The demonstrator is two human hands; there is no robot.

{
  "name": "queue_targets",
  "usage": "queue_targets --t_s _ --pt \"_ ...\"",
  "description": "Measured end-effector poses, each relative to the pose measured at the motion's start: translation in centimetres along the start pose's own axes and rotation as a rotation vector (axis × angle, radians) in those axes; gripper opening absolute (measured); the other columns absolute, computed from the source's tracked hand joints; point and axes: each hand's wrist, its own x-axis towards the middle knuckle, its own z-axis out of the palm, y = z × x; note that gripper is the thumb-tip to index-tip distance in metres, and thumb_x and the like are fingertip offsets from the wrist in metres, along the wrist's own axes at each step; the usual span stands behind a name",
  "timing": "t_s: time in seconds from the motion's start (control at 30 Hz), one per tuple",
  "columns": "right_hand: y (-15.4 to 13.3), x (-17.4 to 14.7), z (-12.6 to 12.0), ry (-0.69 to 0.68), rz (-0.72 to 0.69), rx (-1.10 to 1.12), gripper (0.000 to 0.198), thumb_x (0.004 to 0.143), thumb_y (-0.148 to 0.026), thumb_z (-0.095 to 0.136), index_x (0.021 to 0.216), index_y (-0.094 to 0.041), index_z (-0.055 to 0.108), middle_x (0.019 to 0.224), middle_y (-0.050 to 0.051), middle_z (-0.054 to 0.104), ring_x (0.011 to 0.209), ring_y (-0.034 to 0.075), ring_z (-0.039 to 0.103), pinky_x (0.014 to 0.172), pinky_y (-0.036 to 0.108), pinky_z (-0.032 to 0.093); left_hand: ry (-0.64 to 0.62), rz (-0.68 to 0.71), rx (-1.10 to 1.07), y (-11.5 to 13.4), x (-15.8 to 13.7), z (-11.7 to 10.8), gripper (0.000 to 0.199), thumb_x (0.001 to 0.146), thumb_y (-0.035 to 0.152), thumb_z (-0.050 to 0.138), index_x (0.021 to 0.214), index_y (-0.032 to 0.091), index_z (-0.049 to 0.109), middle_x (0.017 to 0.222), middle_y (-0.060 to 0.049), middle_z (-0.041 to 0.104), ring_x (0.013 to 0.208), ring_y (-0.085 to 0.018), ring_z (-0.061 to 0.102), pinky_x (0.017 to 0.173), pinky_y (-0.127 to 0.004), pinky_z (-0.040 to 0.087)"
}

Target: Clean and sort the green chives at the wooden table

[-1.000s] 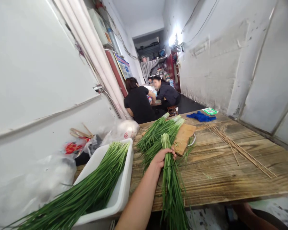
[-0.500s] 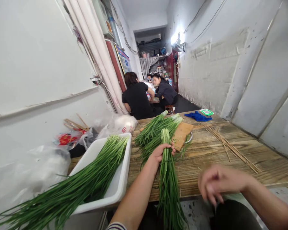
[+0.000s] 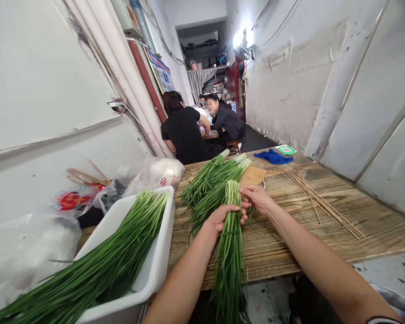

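Your left hand (image 3: pixel 224 217) is closed round a bunch of greens (image 3: pixel 230 256), the pale ends above your grip and the leaves trailing past the near edge of the worktop (image 3: pixel 273 256). Your right hand (image 3: pixel 256 198) meets the pale stems just above the left — fingers bent close together, though whether they pinch a stem cannot be told. Beyond both hands, more greens (image 3: pixel 207 180) lie beside a chopping board (image 3: pixel 255 174). Left of your left hand is a white tub (image 3: pixel 168 225); right of your right, thin sticks (image 3: pixel 324 204).
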Motion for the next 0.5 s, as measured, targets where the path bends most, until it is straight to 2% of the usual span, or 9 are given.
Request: queue_targets --t_s 0.1,0.23,0.33,0.4,0.5 --pt "-0.46 -0.04 -0.54 0.063 0.010 -0.008 0.034 0.061 -0.043 0.075 0.061 -0.014 0.059 0.040 -0.005 0.047 0.034 0.005 0.037 0.033 0.017 0.025 0.118 0.027 -0.013 -0.01 0.19 0.28 0.021 0.077 0.009 0.055 0.095 0.005 0.064 0.073 -0.008 0.065 0.063 -0.015 0.064 0.058 -0.025 0.052" --pt "-0.78 0.14 -0.75 0.032 0.036 0.041 0.032 0.058 -0.041 0.078 0.063 -0.013 0.062 0.044 -0.004 0.051 0.037 0.005 0.039 0.033 0.016 0.025 0.288 0.103 -0.016 0.03 0.46 0.44 0.009 0.081 0.009 0.057 0.085 0.005 0.064 0.073 -0.008 0.066 0.057 -0.011 0.062 0.050 -0.019 0.049" --pt "-0.72 0.14 -0.69 0.038 0.042 0.077 0.033 0.055 -0.039 0.080 0.061 -0.013 0.061 0.050 -0.003 0.055 0.039 0.004 0.039 0.033 0.016 0.025 0.394 0.141 -0.018 0.09 0.56 0.49 0.009 0.082 0.011 0.059 0.078 0.004 0.063 0.068 -0.007 0.064 0.051 -0.009 0.060 0.046 -0.017 0.048" --pt "-0.70 0.01 -0.57 0.040 0.030 0.076 0.033 0.055 -0.039 0.081 0.060 -0.013 0.060 0.050 -0.003 0.054 0.038 0.004 0.039 0.033 0.016 0.024 0.442 0.151 -0.016 0.15 0.53 0.61 0.010 0.082 0.010 0.060 0.074 0.004 0.062 0.062 -0.005 0.062 0.048 -0.008 0.057 0.044 -0.017 0.047" --pt "-0.67 -0.28 -0.24 -0.021 0.042 0.033 0.034 0.057 -0.041 0.080 0.060 -0.014 0.059 0.043 -0.005 0.049 0.037 0.004 0.038 0.033 0.016 0.025 0.438 0.145 -0.011 0.28 0.36 0.90 0.012 0.083 0.009 0.059 0.072 0.004 0.061 0.059 -0.004 0.060 0.046 -0.008 0.056 0.043 -0.017 0.047"
